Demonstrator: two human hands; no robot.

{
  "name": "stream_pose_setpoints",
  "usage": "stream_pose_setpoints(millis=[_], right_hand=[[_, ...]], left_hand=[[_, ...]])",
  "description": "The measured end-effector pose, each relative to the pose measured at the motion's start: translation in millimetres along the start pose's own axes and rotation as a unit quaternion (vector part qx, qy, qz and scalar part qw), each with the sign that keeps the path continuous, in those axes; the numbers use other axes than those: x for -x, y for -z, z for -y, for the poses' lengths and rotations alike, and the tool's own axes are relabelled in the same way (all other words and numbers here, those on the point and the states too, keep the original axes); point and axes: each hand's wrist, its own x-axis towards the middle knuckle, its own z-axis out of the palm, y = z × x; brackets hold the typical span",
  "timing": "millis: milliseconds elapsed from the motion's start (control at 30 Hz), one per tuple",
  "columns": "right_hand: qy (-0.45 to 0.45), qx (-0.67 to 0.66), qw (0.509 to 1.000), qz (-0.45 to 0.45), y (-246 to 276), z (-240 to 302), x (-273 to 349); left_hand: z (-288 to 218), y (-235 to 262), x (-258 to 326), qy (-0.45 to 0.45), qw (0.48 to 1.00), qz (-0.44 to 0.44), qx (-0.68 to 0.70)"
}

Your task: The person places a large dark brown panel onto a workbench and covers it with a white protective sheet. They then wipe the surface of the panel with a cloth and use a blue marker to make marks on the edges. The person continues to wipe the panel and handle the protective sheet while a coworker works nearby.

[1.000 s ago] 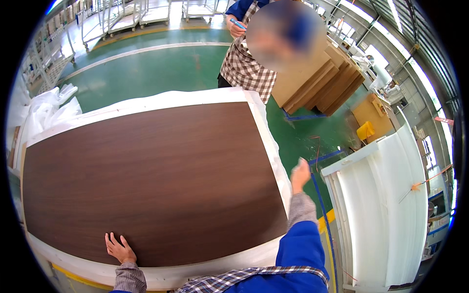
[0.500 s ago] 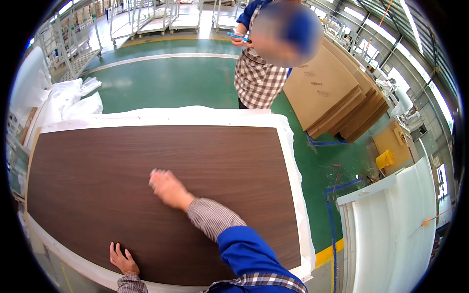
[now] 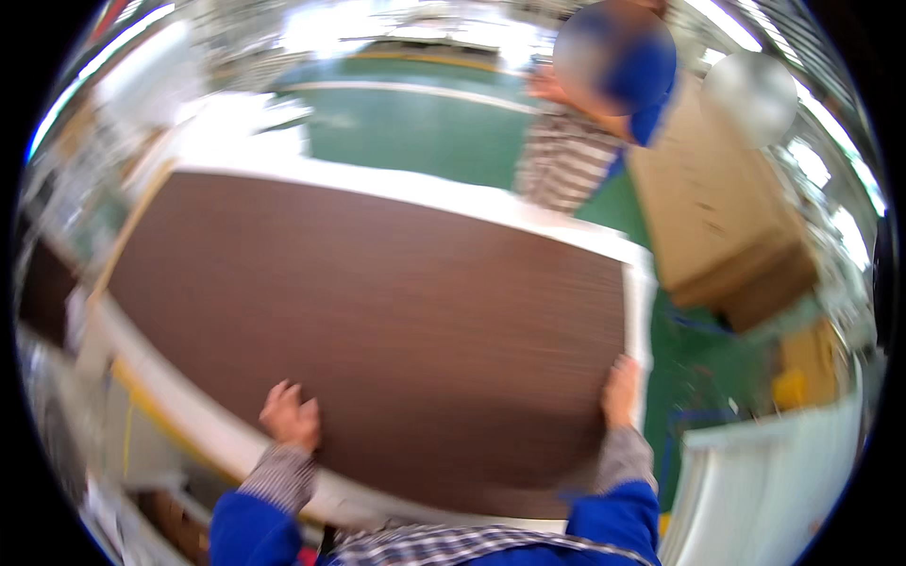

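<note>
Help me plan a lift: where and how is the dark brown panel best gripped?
Probably along its near long edge, from the person's side: the dark brown panel lies flat, wide and thin. The left hand and right hand already rest near its two near corners.

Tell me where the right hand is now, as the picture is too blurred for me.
In the head view the right hand lies at the dark brown panel's near right corner, beside the white edging.
</note>
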Motion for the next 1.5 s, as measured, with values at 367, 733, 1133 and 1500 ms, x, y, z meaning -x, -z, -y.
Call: stream_pose_setpoints(millis=[367, 733, 1133, 1500], right_hand=[[-0.112, 0.123, 0.981, 0.102, 149.7, -5.0, 98.9], [-0.109, -0.057, 0.981, 0.148, 209.5, 112.4, 218.0], [0.048, -0.106, 0.984, 0.133, 186.5, 339.0, 222.6], [0.174, -0.134, 0.972, 0.088, 175.9, 477.4, 229.8]], left_hand=[[-105.7, -37.8, -52.0, 0.03, 0.997, 0.024, 0.072], [-145.3, 127.6, 218.1, -0.233, 0.942, 0.176, 0.165], [63.3, 268.6, 420.7, 0.079, 0.924, 0.356, 0.112], [164.8, 268.1, 398.4, 0.111, 0.905, 0.386, 0.139]])
